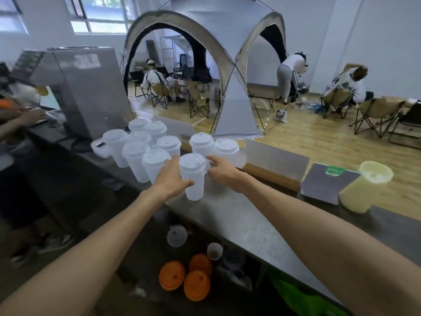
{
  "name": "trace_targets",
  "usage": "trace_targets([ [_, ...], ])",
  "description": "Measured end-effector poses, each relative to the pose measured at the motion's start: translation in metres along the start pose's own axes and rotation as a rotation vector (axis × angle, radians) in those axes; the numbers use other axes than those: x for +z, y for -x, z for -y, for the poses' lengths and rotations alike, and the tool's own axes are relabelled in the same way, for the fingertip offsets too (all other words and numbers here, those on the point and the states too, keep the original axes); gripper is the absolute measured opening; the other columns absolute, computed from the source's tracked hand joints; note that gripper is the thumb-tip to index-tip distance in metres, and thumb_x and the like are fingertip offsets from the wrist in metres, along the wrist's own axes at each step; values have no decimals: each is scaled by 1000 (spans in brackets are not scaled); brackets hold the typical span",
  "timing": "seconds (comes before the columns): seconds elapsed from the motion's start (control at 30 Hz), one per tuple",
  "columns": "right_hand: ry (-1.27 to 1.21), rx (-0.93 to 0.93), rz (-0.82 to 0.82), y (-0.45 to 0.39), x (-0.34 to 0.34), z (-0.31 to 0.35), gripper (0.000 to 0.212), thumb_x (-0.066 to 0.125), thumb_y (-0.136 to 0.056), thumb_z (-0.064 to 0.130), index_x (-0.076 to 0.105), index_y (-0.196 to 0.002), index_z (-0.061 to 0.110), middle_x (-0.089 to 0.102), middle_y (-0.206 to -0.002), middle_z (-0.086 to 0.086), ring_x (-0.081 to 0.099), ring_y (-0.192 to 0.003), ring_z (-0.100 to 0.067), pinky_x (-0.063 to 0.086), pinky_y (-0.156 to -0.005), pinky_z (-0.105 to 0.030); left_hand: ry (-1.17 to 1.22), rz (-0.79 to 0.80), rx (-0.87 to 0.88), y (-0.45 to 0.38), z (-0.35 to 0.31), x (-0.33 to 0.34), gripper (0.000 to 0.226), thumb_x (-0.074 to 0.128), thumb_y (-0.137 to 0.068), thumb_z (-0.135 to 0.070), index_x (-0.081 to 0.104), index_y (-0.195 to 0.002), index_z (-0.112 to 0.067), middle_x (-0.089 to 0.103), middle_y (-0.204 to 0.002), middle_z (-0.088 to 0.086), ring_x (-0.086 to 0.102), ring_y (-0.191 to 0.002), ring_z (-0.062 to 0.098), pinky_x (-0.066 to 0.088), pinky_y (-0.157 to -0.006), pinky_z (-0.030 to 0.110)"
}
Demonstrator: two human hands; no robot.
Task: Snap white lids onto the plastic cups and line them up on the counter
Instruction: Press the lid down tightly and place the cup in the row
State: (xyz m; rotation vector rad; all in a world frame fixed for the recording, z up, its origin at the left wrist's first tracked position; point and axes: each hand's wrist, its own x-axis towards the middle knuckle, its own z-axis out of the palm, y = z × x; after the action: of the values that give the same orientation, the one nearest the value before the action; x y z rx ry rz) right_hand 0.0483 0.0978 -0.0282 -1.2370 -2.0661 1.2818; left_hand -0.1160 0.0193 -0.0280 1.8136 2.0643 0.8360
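A frosted plastic cup with a white lid (193,176) stands on the grey counter (239,220). My left hand (172,179) wraps its left side, thumb across the front. My right hand (222,171) touches the cup's right rim with curled fingers. Two lidded cups (201,143) (226,148) stand right behind it. To the left, several more lidded cups (136,147) are bunched together on the counter.
A steel machine (91,87) stands at the back left, with another person's hands (25,115) beside it. A yellow-green cup (364,188) and a grey box (325,181) sit to the right. Orange lids (186,277) lie below the counter. A tent and seated people fill the room beyond.
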Motion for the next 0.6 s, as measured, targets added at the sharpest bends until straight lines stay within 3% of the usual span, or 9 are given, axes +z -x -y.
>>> trace_targets([
  [0.13, -53, -54, -34, -10, 10, 0, 43, 67, -94, 24, 58, -136, 27, 59, -117, 8, 55, -92, -2, 40, -73, -13, 24, -15, 3, -8, 1, 10, 61, 80, -82, -16, 50, -135, -15, 59, -135, 9, 54, -126, 28, 46, -107, 51],
  [0.27, -157, -48, -24, 3, 3, -8, 43, 72, -91, 24, 62, -133, 26, 64, -124, 7, 57, -109, -12, 48, -85, -22, -1, -79, 8, -13, 0, 19, 43, 80, -82, -19, 54, -115, -15, 57, -119, 7, 55, -113, 26, 49, -97, 41],
  [0.33, -209, -46, -46, 23, -11, -15, 43, 76, -85, 29, 65, -126, 35, 66, -125, 9, 59, -112, -10, 50, -96, -31, 2, -60, 67, -13, -11, 27, 50, 82, -80, -24, 54, -121, -17, 49, -115, -1, 51, -109, 18, 44, -93, 33],
  [0.47, -277, 5, -150, 79, -59, -43, 50, 78, -56, 39, 70, -105, 47, 73, -110, 20, 67, -106, -4, 58, -87, -29, 13, 24, 207, -12, -59, 56, 63, 85, -75, -36, 56, -128, -17, 47, -112, 1, 55, -100, 21, 51, -95, 39],
  [0.6, -349, 67, -282, 149, -120, -84, 45, 66, -61, 25, 75, -100, 45, 76, -111, 16, 69, -107, -9, 57, -80, -25, 97, 123, 359, -4, -133, 104, 70, 88, -70, -44, 55, -126, -18, 52, -114, 0, 56, -101, 17, 50, -87, 29],
])
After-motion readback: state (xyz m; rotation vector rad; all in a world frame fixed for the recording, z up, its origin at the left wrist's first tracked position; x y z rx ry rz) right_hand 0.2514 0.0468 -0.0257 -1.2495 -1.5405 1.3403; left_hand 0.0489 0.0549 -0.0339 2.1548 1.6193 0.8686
